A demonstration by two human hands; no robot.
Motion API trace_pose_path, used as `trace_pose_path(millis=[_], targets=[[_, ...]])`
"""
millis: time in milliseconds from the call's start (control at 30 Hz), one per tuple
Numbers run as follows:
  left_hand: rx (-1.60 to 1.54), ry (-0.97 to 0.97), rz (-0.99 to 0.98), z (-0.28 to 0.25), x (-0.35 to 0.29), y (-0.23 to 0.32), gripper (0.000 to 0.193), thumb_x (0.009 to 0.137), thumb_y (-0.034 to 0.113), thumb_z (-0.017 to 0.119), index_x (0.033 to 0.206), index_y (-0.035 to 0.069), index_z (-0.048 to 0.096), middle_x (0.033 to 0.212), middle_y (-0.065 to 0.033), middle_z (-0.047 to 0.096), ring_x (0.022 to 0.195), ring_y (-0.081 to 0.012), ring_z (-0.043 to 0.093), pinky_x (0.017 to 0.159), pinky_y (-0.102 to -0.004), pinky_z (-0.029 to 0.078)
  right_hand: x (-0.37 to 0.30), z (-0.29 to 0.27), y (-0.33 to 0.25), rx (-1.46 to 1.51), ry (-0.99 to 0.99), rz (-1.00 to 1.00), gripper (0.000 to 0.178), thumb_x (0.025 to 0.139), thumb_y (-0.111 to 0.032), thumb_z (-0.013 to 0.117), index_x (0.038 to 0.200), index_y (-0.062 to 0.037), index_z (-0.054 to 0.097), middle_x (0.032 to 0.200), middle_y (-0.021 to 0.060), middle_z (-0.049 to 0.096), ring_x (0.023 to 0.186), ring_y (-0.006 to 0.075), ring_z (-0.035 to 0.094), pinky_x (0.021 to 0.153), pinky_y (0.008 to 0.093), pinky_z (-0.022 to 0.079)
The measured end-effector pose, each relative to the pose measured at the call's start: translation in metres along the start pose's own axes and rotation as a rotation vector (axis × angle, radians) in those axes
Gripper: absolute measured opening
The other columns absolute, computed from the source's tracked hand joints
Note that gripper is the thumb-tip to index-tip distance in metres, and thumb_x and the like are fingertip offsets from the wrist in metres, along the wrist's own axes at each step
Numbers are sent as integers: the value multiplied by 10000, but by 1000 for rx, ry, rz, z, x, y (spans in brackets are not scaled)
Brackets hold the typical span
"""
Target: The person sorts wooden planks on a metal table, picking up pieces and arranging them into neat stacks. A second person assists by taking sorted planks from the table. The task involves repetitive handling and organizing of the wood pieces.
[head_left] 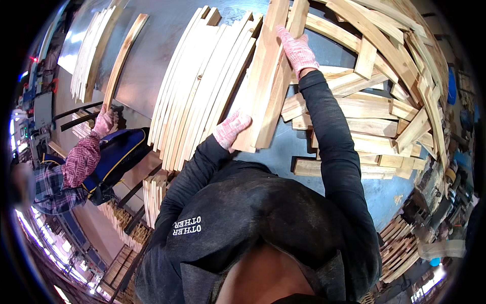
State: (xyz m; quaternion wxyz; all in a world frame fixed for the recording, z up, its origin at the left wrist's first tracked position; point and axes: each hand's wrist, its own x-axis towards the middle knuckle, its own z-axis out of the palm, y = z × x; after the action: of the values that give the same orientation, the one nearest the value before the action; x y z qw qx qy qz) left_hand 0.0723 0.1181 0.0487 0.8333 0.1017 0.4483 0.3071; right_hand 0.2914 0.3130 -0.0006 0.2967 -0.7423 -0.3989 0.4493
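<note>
In pink-and-white knit gloves, both my hands are on a pair of long pale wooden slats (263,76) lying side by side, tilted up to the right. My left hand (233,130) is closed on the near end, thumb over the left slat's face. Farther up, my right hand (299,50) grips the right edge, fingers reaching over the wood. Just left of the pair, a row of similar slats (190,86) stands close together. A loose pile of slats (364,121) lies on the right, beyond my right forearm.
A grey metal table (283,157) carries the wood. At left, a co-worker's gloved hand (104,121) holds one curved slat (125,58), near another stack of slats (93,53). More slats (400,248) are stacked below the table at right.
</note>
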Motion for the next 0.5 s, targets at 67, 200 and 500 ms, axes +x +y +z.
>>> trace_pose_path(millis=[67, 200, 500], targets=[[398, -124, 47, -1, 5, 3, 740, 826, 279, 725, 1441, 65, 374, 1277, -110, 565, 1138, -236, 582, 947, -389, 498, -3, 1, 12, 411, -149, -115, 906, 893, -556, 586, 1456, 73, 257, 1371, 286, 473, 1288, 328, 484, 1058, 342, 380], [137, -182, 119, -19, 6, -28, 716, 854, 203, 633, 1464, 6, 314, 1264, -100, 565, 1099, -196, 571, 899, -346, 490, -42, -7, 0, 543, -78, -8, 887, 880, -487, 652, 1476, 31, 249, 1378, 271, 474, 1279, 298, 487, 1096, 349, 350], [390, -8, 37, -8, 23, -45, 544, 775, 94, 639, 1293, 5, 501, 1046, -101, 644, 903, -211, 640, 819, -368, 545, -92, -118, 35, -509, -137, -467, 995, 756, -584, 679, 1502, -55, 288, 1510, 220, 348, 1429, 365, 274, 1173, 403, 230]])
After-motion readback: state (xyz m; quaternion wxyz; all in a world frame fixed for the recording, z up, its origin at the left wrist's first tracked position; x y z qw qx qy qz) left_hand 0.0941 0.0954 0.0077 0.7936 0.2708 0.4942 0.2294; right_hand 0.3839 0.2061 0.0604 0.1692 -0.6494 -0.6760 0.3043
